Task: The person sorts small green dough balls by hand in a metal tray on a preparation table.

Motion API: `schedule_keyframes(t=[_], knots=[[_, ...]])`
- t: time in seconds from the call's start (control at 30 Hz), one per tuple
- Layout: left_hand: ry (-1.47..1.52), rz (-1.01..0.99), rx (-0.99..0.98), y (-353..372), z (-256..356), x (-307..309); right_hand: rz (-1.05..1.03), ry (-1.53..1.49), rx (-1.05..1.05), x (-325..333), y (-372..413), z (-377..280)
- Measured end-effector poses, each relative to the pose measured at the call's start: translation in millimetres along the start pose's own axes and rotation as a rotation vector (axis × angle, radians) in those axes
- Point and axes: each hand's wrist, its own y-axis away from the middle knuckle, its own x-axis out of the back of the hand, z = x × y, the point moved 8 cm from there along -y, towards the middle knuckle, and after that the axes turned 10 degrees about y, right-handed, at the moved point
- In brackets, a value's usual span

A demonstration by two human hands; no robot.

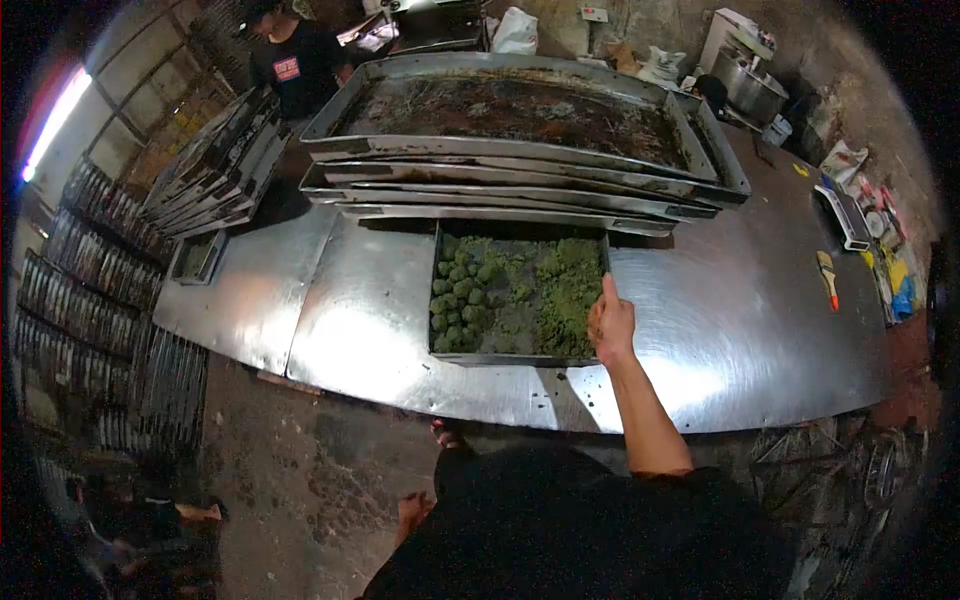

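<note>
My right hand (612, 322) is closed on the right rim of a dark metal tray (520, 358), its thumb pointing up along the edge. Inside, several green dough balls (462, 300) are grouped at the left, and loose green crumbly dough (570, 285) lies at the right with crumbs between. My left hand (413, 510) hangs low beside my body, away from the table. Its fingers look loosely apart and nothing shows in them.
Stacked large metal trays (510, 172) stand directly behind the small tray on the metal table (700, 300). More trays (225, 170) lean at the left, near another person (300, 65). A brush (827, 280) lies at the right; a mixer (750, 80) stands behind.
</note>
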Motion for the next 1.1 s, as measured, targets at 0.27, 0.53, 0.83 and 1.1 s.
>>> schedule_keyframes(t=[0.27, 0.53, 0.83, 1.1], knots=[[0.112, 0.067, 0.223, 38.7, -30.6, -7.4, -0.248, -0.146, -0.113, -12.2, -8.7, 14.7], [1.284, -0.227, 0.145, -20.3, -39.6, -33.5, -0.100, -0.053, 0.013, -17.9, 3.0, -3.4], [1.047, 0.177, 0.555, 45.1, 75.6, 51.5, -0.283, -0.116, -0.213, -28.8, -3.0, 29.8], [1.261, 0.133, 0.578, 46.2, 38.2, 31.9, -0.156, 0.067, -0.008, -25.8, 2.3, 6.4]])
